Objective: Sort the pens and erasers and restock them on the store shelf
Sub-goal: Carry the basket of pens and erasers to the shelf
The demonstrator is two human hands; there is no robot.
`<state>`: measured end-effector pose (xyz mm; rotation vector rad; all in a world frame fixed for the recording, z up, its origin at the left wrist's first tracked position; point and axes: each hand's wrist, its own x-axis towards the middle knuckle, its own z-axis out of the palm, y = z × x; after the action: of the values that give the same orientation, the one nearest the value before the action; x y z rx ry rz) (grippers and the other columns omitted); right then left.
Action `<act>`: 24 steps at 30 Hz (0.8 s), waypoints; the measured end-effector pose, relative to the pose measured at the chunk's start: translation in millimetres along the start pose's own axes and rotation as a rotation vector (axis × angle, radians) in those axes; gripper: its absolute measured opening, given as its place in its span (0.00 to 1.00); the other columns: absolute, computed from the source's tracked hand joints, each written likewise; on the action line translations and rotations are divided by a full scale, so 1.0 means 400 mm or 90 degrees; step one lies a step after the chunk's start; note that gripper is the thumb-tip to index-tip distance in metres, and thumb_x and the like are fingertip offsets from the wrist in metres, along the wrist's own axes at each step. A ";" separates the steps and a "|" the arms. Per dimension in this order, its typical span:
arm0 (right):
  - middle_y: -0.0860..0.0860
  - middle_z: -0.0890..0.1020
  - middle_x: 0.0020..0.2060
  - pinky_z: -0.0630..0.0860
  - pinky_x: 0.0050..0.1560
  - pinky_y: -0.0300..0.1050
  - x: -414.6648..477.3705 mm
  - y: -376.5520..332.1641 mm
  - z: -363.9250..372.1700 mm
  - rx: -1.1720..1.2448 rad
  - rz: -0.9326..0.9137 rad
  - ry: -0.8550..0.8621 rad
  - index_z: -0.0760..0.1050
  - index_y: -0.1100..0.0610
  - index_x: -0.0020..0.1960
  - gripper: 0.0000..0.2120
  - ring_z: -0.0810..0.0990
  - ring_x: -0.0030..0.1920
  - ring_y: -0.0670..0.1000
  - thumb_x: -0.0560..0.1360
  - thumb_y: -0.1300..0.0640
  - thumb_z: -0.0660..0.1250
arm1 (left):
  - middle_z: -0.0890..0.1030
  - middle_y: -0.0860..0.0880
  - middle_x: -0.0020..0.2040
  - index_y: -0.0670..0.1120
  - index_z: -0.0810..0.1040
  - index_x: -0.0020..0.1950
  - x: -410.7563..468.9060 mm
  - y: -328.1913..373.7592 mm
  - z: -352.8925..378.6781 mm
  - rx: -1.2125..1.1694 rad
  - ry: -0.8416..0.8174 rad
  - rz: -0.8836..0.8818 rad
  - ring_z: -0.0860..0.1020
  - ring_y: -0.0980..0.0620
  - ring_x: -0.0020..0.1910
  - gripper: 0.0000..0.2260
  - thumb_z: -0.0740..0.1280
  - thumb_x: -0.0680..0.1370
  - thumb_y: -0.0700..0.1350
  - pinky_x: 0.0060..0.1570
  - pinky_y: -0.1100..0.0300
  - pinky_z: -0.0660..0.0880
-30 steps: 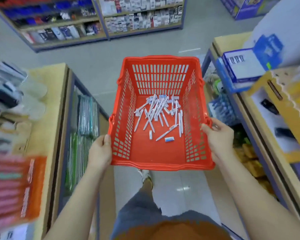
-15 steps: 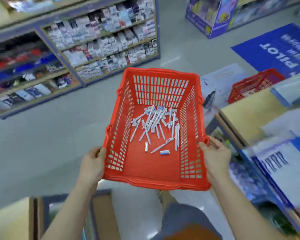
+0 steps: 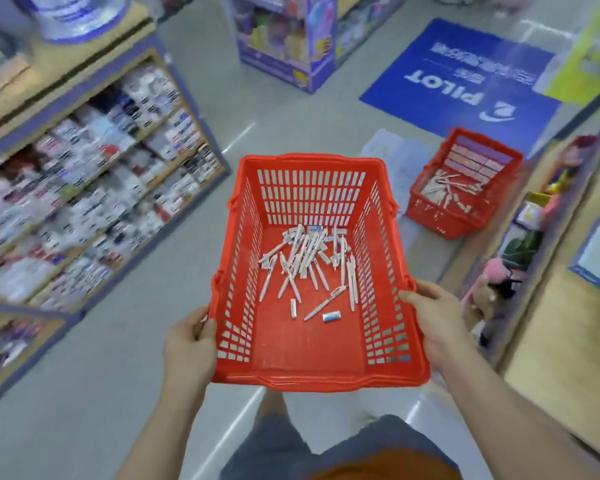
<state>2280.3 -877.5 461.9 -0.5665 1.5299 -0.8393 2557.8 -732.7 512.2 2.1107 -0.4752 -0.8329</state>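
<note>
I carry a red plastic basket [image 3: 321,374] in front of me at waist height. My left hand [image 3: 191,344] grips its left rim and my right hand [image 3: 435,315] grips its right rim. Inside lie several white pens [image 3: 305,258] in a loose pile toward the far end. A small blue-and-white eraser [image 3: 331,316] and a short white eraser [image 3: 293,308] lie apart from the pile, nearer me.
A second red basket [image 3: 440,221] holding white pens and flat packs stands on the floor ahead right. Stocked shelves [image 3: 94,188] line the left. A wooden shelf unit [image 3: 565,344] with soft toys runs along the right. A blue floor mat [image 3: 465,88] lies ahead.
My view has swung rightward through the aisle with the basket held the same way. The second basket and the blue mat have come fully into view.
</note>
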 end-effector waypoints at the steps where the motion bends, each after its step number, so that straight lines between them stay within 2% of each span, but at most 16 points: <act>1: 0.55 0.83 0.36 0.81 0.42 0.48 0.034 -0.010 0.029 -0.008 -0.011 0.036 0.79 0.59 0.46 0.10 0.81 0.31 0.51 0.70 0.71 0.68 | 0.85 0.49 0.45 0.50 0.81 0.55 0.077 0.019 0.017 0.008 -0.029 0.004 0.83 0.48 0.43 0.14 0.58 0.80 0.37 0.48 0.49 0.80; 4: 0.54 0.79 0.34 0.76 0.27 0.35 0.146 -0.025 0.094 -0.017 -0.005 0.118 0.75 0.61 0.47 0.10 0.78 0.22 0.42 0.72 0.73 0.64 | 0.84 0.48 0.48 0.48 0.80 0.58 0.289 0.090 0.097 0.037 -0.122 0.046 0.83 0.50 0.45 0.14 0.59 0.80 0.36 0.48 0.53 0.79; 7: 0.59 0.80 0.36 0.79 0.30 0.42 0.263 -0.020 0.105 -0.026 0.067 0.179 0.75 0.64 0.48 0.11 0.79 0.22 0.45 0.69 0.75 0.65 | 0.83 0.50 0.45 0.49 0.79 0.56 0.453 0.151 0.211 0.061 -0.195 0.059 0.82 0.52 0.42 0.14 0.60 0.79 0.34 0.44 0.57 0.78; 10: 0.60 0.79 0.36 0.77 0.27 0.44 0.361 0.015 0.092 0.009 0.131 0.261 0.75 0.63 0.50 0.14 0.80 0.26 0.52 0.68 0.76 0.63 | 0.82 0.50 0.43 0.49 0.77 0.50 0.575 0.179 0.346 0.130 -0.292 0.078 0.81 0.52 0.42 0.15 0.59 0.77 0.31 0.43 0.56 0.77; 12: 0.62 0.80 0.39 0.78 0.35 0.47 0.442 0.045 0.073 0.030 0.149 0.316 0.75 0.65 0.54 0.17 0.79 0.33 0.56 0.68 0.77 0.62 | 0.82 0.49 0.44 0.48 0.76 0.50 0.644 0.173 0.461 0.173 -0.348 0.070 0.81 0.49 0.44 0.15 0.59 0.76 0.29 0.46 0.54 0.77; 14: 0.59 0.81 0.42 0.78 0.42 0.49 0.508 0.078 0.052 0.032 0.147 0.342 0.76 0.63 0.57 0.22 0.79 0.36 0.55 0.67 0.77 0.62 | 0.81 0.49 0.44 0.48 0.75 0.48 0.690 0.159 0.555 0.196 -0.379 0.058 0.80 0.48 0.44 0.16 0.59 0.75 0.27 0.44 0.57 0.76; 16: 0.55 0.83 0.39 0.78 0.43 0.49 0.594 0.134 0.019 0.042 0.162 0.363 0.79 0.58 0.56 0.24 0.79 0.35 0.54 0.66 0.77 0.61 | 0.81 0.49 0.43 0.49 0.75 0.45 0.729 0.119 0.666 0.216 -0.402 0.049 0.79 0.49 0.42 0.17 0.59 0.74 0.26 0.40 0.60 0.74; 19: 0.55 0.82 0.35 0.77 0.43 0.51 0.728 0.230 -0.020 0.071 0.195 0.366 0.81 0.59 0.53 0.23 0.78 0.34 0.53 0.66 0.77 0.59 | 0.82 0.48 0.44 0.46 0.76 0.47 0.801 0.054 0.826 0.251 -0.447 0.010 0.80 0.58 0.34 0.14 0.61 0.73 0.27 0.31 0.65 0.74; 21: 0.56 0.82 0.37 0.77 0.39 0.47 0.809 0.294 -0.034 0.079 0.210 0.400 0.78 0.63 0.57 0.24 0.78 0.29 0.49 0.67 0.77 0.57 | 0.82 0.45 0.46 0.42 0.75 0.49 0.853 0.002 0.919 0.281 -0.470 -0.004 0.79 0.63 0.30 0.13 0.61 0.73 0.27 0.28 0.69 0.73; 24: 0.56 0.81 0.43 0.75 0.28 0.35 0.907 0.365 -0.033 0.089 0.211 0.493 0.76 0.60 0.62 0.26 0.74 0.20 0.38 0.68 0.78 0.58 | 0.81 0.41 0.44 0.38 0.73 0.50 0.901 -0.056 1.037 0.339 -0.537 0.026 0.78 0.63 0.27 0.12 0.59 0.74 0.24 0.26 0.70 0.73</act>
<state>2233.3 -1063.3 120.7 0.1561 2.1591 -0.9447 2525.6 -1152.8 158.5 2.1022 -1.2865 -1.7185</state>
